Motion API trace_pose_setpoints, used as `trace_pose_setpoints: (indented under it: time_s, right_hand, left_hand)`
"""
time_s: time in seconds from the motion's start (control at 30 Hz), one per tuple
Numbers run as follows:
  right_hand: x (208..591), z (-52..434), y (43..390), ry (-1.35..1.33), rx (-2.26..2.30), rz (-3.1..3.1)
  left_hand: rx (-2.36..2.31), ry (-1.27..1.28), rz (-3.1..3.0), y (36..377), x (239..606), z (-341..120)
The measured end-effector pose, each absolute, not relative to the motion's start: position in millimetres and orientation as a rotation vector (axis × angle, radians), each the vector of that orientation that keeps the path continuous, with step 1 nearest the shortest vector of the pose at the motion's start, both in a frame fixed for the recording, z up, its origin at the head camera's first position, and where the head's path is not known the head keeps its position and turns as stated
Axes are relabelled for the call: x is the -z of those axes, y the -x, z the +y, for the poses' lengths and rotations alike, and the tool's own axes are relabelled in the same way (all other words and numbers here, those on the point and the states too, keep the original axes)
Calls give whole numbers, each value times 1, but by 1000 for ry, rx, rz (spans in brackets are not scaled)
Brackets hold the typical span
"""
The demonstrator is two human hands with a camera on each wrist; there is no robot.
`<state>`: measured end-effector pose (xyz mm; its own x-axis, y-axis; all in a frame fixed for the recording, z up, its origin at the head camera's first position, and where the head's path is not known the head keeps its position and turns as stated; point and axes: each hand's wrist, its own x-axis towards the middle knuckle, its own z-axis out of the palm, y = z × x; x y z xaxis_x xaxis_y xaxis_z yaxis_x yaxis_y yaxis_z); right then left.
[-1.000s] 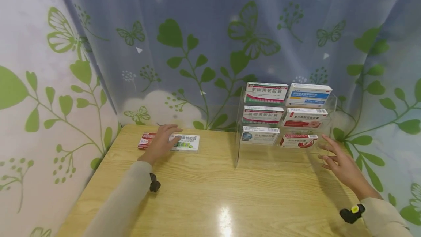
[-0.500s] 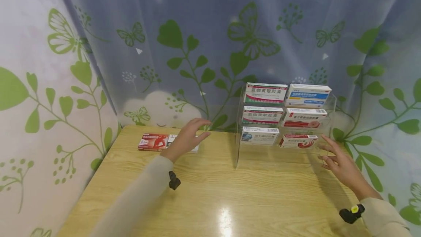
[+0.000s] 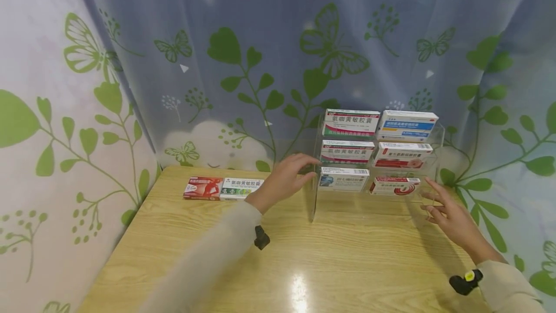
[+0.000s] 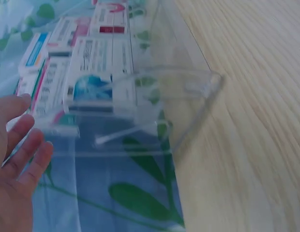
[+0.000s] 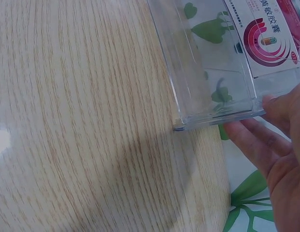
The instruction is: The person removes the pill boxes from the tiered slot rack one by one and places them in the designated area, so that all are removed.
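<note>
Wood-grain bench, one. Clear acrylic rack, one, standing rightward on it. Right hand touched its right side, fingers relaxed, no clear grip; left hand, fingers parted, holding nothing, hung by its left side. Step, I judged: placing hands around the rack; next called for light left-side contact. Medicine boxes showing in rack: six, two per tier. On bench: one white box, one red box.

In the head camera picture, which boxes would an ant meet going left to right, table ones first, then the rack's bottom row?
Red box, white box, then in the rack: blue-and-white box, red-and-white box.
</note>
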<state>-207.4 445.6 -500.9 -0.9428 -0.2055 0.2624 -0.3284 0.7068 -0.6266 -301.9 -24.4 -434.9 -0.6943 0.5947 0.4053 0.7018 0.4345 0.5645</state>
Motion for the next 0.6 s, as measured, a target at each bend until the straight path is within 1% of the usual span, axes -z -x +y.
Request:
trace_pose_setpoints:
  time_s: [0.3,0.6]
  right_hand:
    - [503,445,207,-426,-1053,-2732]
    - [503,448,207,-441,-1049,-2730]
  left_hand:
    - [862,1282,-2487,298,430,21]
    - [543,1239,-2525,294,429,48]
